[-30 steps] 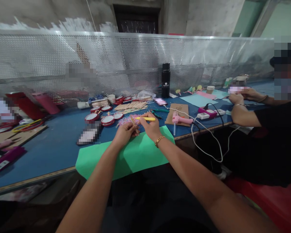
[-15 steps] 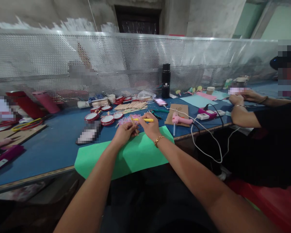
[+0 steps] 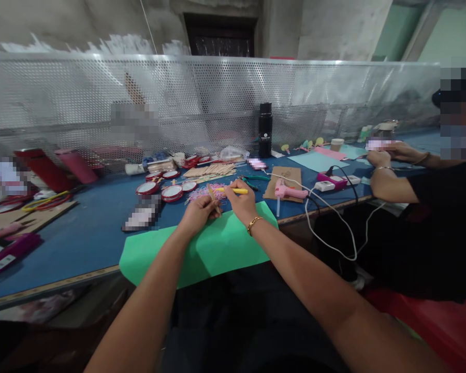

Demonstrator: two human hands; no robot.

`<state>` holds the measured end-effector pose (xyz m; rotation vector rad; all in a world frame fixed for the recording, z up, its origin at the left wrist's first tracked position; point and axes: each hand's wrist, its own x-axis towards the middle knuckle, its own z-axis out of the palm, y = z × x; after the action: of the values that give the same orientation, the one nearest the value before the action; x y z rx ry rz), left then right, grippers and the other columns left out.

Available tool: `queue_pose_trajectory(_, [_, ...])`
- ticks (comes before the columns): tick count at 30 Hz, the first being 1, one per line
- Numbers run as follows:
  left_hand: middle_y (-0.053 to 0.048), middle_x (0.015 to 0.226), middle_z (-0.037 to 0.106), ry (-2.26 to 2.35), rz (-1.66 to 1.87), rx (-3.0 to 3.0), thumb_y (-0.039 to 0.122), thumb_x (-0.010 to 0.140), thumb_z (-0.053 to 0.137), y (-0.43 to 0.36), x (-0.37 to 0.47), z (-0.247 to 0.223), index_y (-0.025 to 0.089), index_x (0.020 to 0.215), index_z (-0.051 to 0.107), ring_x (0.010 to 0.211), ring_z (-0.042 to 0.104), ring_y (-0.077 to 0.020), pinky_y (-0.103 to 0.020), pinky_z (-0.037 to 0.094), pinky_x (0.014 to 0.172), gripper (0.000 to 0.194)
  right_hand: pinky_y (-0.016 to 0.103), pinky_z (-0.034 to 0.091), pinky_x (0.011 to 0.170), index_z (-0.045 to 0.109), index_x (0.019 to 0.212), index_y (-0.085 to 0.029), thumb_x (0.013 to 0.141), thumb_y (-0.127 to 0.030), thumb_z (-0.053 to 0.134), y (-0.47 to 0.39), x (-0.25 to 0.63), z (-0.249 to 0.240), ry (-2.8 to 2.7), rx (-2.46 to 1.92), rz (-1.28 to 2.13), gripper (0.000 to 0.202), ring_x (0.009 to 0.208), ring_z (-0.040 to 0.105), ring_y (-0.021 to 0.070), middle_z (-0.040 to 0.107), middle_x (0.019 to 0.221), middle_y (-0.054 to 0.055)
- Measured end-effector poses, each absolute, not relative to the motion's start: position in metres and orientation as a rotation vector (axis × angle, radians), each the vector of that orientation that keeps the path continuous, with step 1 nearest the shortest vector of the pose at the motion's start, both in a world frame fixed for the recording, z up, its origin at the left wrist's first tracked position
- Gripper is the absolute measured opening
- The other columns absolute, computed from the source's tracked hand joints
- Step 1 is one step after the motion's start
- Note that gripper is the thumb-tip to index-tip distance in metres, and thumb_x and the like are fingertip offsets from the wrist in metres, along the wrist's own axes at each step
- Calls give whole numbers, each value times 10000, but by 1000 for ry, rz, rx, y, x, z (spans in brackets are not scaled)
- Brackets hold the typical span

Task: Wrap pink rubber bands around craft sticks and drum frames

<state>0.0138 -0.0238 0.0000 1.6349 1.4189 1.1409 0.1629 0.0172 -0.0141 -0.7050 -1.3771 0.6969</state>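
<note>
My left hand (image 3: 201, 210) is closed on a flat wooden craft stick (image 3: 210, 192), which stands up at a tilt from the fingers. In my right hand (image 3: 243, 201) is a yellow pen (image 3: 236, 191), pinched with its tip end pointing left at the stick. Whether the tip touches the wood is too small to tell. Both hands are above the far edge of a green sheet (image 3: 213, 254), which hangs over the table's front edge. Just behind the hands lies a pile of pink and purple thin loops (image 3: 196, 195).
Small red-rimmed drums (image 3: 172, 194) and a heap of wooden sticks (image 3: 209, 171) lie beyond. A pink glue gun (image 3: 291, 191) rests on cardboard to the right, near a white cable (image 3: 330, 247). A black bottle (image 3: 265, 129) stands behind. Another person's hands (image 3: 388, 155) work at far right.
The pen and my right hand have shifted slightly to the right, away from the stick. My left hand keeps its hold on the stick, almost unmoved.
</note>
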Motion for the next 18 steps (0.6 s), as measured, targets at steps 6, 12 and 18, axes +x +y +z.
queue_pose_trajectory(6, [-16, 607, 661, 1417, 1138, 1659, 652, 707, 735, -23, 14, -1, 181, 659, 609, 510, 540, -112, -245, 460, 535, 489, 268, 438, 663, 520, 638, -233, 829, -394, 586, 16, 162, -13, -1440, -634, 680, 259, 663, 519, 145, 574, 650, -29])
queue_pose_trajectory(12, [-16, 633, 675, 1464, 1133, 1631, 625, 702, 750, -24, 15, 1, 181, 703, 631, 534, 566, -125, -255, 471, 551, 460, 268, 438, 661, 510, 653, -232, 836, -404, 580, 18, 162, -15, -1360, -669, 723, 260, 657, 526, 142, 571, 648, -36])
queue_pose_trajectory(18, [-21, 623, 665, 1440, 1124, 1650, 662, 707, 737, -23, 13, 0, 178, 692, 617, 538, 569, -126, -257, 479, 559, 498, 268, 440, 667, 516, 640, -232, 841, -406, 581, 15, 162, -12, -1432, -646, 697, 273, 666, 524, 144, 586, 648, -30])
